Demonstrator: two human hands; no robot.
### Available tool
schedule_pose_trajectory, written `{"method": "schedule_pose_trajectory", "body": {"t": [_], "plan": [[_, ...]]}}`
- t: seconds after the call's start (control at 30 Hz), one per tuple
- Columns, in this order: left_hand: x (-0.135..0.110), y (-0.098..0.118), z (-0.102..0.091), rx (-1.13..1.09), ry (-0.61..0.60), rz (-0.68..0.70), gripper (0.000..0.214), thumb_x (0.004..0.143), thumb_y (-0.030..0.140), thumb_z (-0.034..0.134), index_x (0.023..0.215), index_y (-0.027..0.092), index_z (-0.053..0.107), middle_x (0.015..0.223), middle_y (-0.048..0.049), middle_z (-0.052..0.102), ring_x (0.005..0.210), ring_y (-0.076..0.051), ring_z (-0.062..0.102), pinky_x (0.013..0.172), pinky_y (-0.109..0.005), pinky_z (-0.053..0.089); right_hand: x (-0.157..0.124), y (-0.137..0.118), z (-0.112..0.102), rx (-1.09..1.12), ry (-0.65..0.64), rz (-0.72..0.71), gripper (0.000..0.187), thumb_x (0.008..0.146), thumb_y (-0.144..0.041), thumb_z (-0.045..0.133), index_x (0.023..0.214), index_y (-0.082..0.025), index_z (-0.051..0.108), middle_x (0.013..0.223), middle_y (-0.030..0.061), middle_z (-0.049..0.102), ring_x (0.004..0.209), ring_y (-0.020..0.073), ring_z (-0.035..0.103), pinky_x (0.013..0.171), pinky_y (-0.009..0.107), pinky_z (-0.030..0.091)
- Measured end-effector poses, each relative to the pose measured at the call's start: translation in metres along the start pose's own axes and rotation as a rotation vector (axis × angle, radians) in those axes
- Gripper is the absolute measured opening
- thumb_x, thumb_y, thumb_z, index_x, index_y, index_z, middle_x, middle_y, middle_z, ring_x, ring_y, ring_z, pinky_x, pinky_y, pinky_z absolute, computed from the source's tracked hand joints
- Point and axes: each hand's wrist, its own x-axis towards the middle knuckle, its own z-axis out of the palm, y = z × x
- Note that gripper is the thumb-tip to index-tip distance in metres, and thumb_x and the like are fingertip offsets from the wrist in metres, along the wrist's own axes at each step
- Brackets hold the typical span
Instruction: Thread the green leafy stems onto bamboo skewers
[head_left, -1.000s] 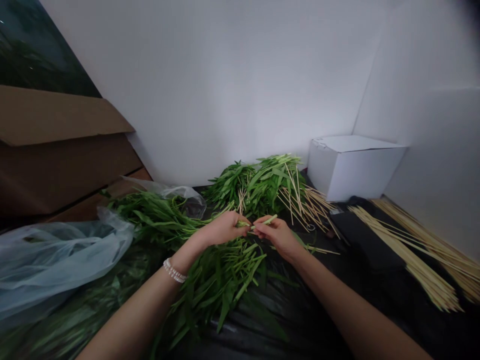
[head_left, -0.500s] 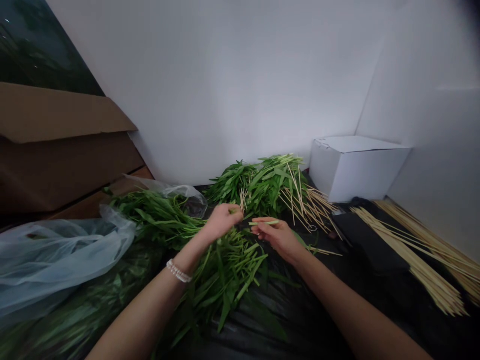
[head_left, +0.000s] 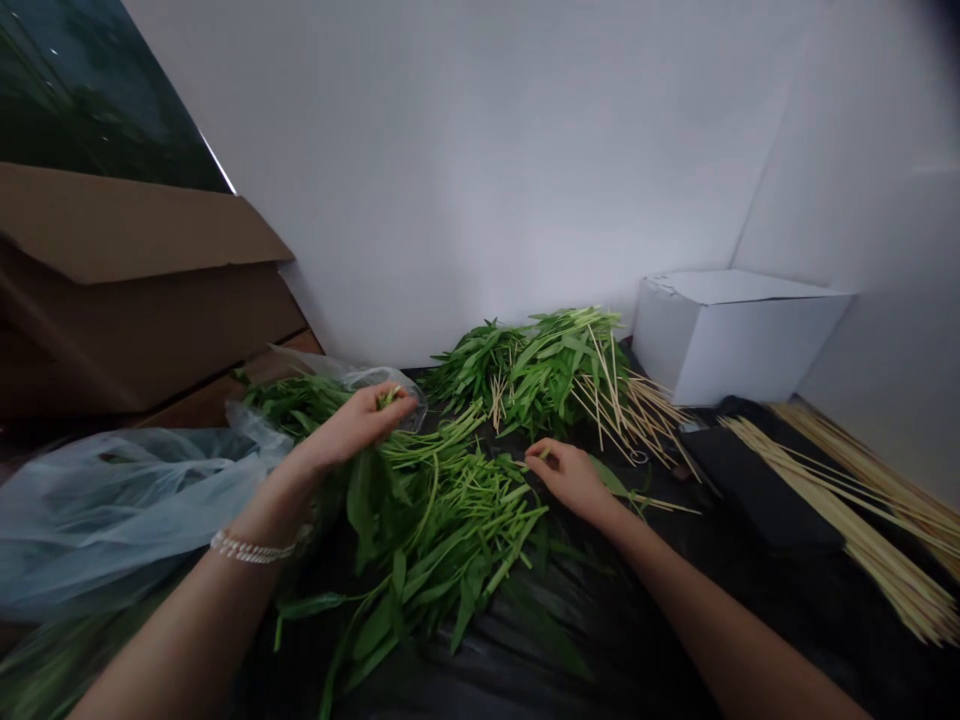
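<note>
My left hand (head_left: pixel 373 412) is closed around a leafy green stem (head_left: pixel 389 397), whose leaves seem to hang below the palm. Beneath and between my hands lies a loose pile of long-leaved greens (head_left: pixel 457 530) with pale cut stems, resembling water spinach. My right hand (head_left: pixel 568 478) is pinched at the pile's right edge, with a small bit of pale green stem (head_left: pixel 544 454) showing between its fingers. Just beyond, bundled greens (head_left: pixel 551 370) lie against the wall with thin wooden skewers (head_left: pixel 630 415) sticking out of them.
On the left are a cardboard box (head_left: pixel 150 330) and a translucent plastic bag (head_left: pixel 135 510). A white box (head_left: pixel 757 340) stands at the back right. Nearer lie a black flat object (head_left: pixel 765 490) and bundles of long skewers (head_left: pixel 870 540). Black plastic sheeting (head_left: pixel 600 640) covers the surface.
My left hand has moved left and slightly up, away from my right hand, with leaves now hanging under it. My right hand stays near the same place; the stem in it shows less.
</note>
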Motion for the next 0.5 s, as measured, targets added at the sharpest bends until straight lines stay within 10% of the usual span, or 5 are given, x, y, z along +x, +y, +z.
{"method": "schedule_pose_trajectory", "body": {"t": [0.23,0.5], "plan": [[-0.026,-0.03,0.035,0.399,-0.398,-0.124,0.025,0.067,0.039,0.062,0.058,0.017,0.056,0.053,0.0052,0.044,0.053,-0.011,0.038,0.05,-0.023,0.028,0.002,0.011,0.002,-0.219,0.202,-0.193,0.044,0.078,-0.04,0.062,0.118,-0.02,0.058,0.103,0.009,0.066,0.098,0.0259,0.059,0.087,0.041,0.046],[-0.038,-0.053,0.056,0.459,-0.407,-0.165,0.014,0.058,0.024,0.055,0.048,0.018,0.047,0.047,0.0064,0.041,0.05,-0.01,0.036,0.05,-0.023,0.027,0.003,0.006,-0.002,-0.158,0.22,-0.198,0.035,0.081,-0.033,0.06,0.115,-0.024,0.062,0.102,0.0088,0.067,0.098,0.0276,0.057,0.084,0.042,0.047]]}}
